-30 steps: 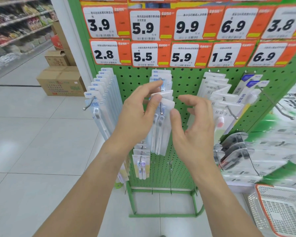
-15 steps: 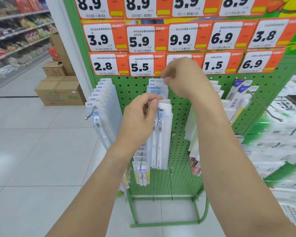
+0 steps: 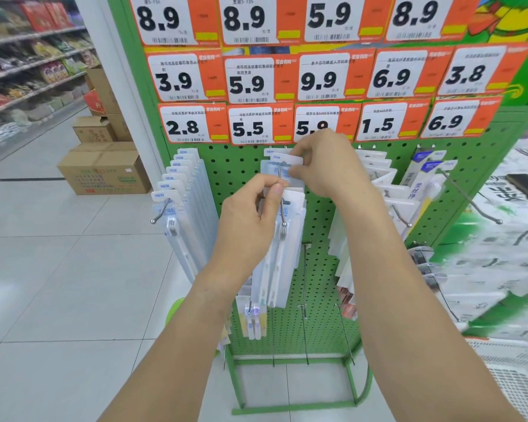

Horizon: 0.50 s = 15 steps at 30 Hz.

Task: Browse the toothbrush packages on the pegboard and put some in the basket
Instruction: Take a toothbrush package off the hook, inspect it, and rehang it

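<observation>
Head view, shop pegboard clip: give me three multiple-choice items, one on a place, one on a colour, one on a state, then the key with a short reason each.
1. Where is the basket?
A. lower right corner of the view
B. hung on the left hook
C. on the cardboard boxes

2. What colour is the pegboard?
A. blue
B. green
C. grey

3. What is the right hand doing?
A. hanging open at the person's side
B. pinching the top of a toothbrush package on the middle hook
C. resting in the basket

Key: 1 A, its white mesh shows at the lower right edge. 2 B, the perforated panel and its floor frame are green. 3 B, its fingers pinch the white card top of the toothbrush package, while the left hand grips packages lower on the same hook.
</observation>
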### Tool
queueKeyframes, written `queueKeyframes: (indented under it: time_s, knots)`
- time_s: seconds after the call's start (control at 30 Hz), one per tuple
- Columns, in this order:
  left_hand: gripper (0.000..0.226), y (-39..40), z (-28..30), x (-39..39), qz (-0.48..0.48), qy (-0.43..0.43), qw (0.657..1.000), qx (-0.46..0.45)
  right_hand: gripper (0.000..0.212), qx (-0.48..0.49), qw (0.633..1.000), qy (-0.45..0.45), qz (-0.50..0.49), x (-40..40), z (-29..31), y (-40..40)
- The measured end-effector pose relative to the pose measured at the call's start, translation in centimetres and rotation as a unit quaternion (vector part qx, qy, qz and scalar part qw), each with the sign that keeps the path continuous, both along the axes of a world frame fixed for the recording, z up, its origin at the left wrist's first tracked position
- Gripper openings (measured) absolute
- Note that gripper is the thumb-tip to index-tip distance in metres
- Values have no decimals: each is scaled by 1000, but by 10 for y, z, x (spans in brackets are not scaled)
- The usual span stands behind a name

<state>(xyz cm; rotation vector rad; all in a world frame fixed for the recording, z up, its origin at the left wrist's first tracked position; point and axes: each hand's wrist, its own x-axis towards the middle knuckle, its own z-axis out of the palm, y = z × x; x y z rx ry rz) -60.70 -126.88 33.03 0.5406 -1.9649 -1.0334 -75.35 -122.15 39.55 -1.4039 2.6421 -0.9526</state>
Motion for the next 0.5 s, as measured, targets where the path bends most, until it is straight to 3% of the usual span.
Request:
queueKeyframes:
  time_s: [0.23, 0.37, 0.5]
  knots:
    - [16, 1, -1, 0, 7, -1, 1000, -17, 29, -63, 997, 42, -17, 8, -4, 21]
    - [17, 2, -1, 0, 22, 2, 999, -26, 26, -201, 978, 58, -28, 22, -11, 38]
    - [18, 1, -1, 0, 39, 1, 999, -36, 23, -363, 929, 59, -40, 35, -19, 54]
